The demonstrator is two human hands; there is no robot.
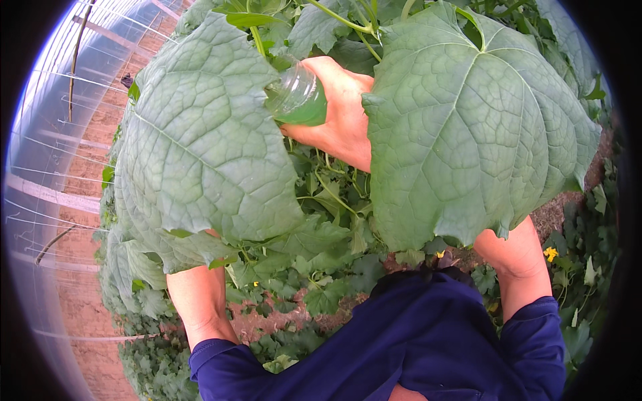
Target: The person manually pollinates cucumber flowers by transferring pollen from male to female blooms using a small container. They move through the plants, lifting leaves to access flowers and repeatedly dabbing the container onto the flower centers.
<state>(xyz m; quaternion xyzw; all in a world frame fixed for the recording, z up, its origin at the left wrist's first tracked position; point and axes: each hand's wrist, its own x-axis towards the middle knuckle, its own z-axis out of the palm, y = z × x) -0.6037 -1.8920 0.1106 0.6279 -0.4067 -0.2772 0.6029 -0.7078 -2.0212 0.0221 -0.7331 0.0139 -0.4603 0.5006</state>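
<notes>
My right hand (341, 110) grips a clear plastic bottle (300, 97) with green liquid in it, up among the vines at the top centre. A large broad leaf (466, 120) covers my right wrist and much of that forearm. Another large leaf (200, 130) on the left overlaps the bottle's left end. My left forearm (198, 298) rises from the lower left and passes behind this leaf, which hides my left hand. Green stems (346, 20) run just above the bottle.
Cucumber-like vines with yellow flowers (550, 254) grow at the right and below. At the left, strings (60, 175) stretch before a plastic-film wall (30, 200) and a brown earthen surface (83, 250). Bare soil (281, 316) shows between the lower leaves.
</notes>
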